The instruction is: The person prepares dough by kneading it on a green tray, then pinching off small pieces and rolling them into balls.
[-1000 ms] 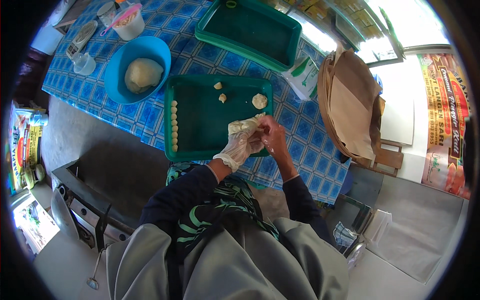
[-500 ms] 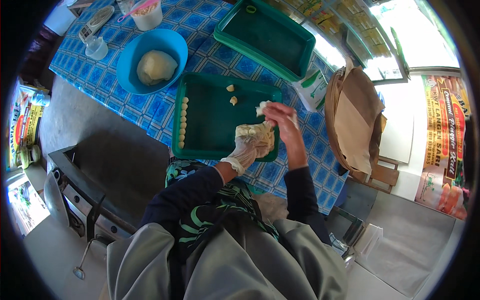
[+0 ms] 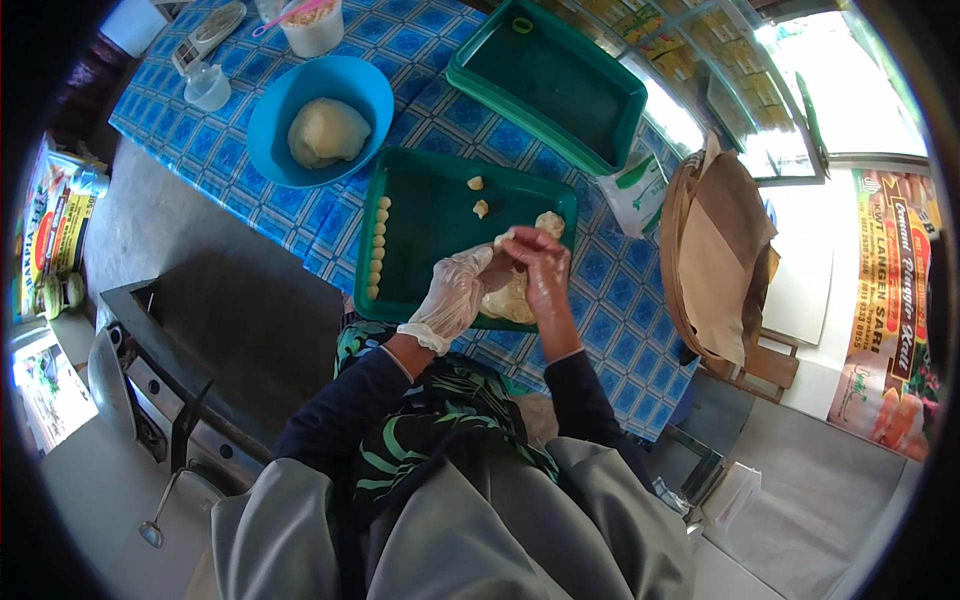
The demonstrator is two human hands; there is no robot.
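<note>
My left hand (image 3: pixel 455 295), in a clear glove, and my bare right hand (image 3: pixel 543 272) meet over the right half of a green tray (image 3: pixel 420 235). Their fingertips close around a small piece of dough (image 3: pixel 503 240). A larger pale dough lump (image 3: pixel 508 302) lies below them, partly hidden by both hands. Another pale lump (image 3: pixel 549 225) sits beyond my right fingers, by the tray's right side. Several small dough balls (image 3: pixel 379 241) form a row along the left wall. Two loose dough bits (image 3: pixel 478 197) lie toward the far side.
A blue bowl (image 3: pixel 262 140) with a large dough mass (image 3: pixel 330 132) stands at far left. Beyond it are a tub (image 3: pixel 314 35), a clear cup (image 3: pixel 207 90) and a scale (image 3: pixel 212 30). Green trays (image 3: pixel 545 85), a white packet (image 3: pixel 636 195) and a round woven tray (image 3: pixel 680 260) stand right.
My right hand has let go of the pale lump, now by the tray's right side, and come down to my left hand. My left hand has shifted left off the large lump.
</note>
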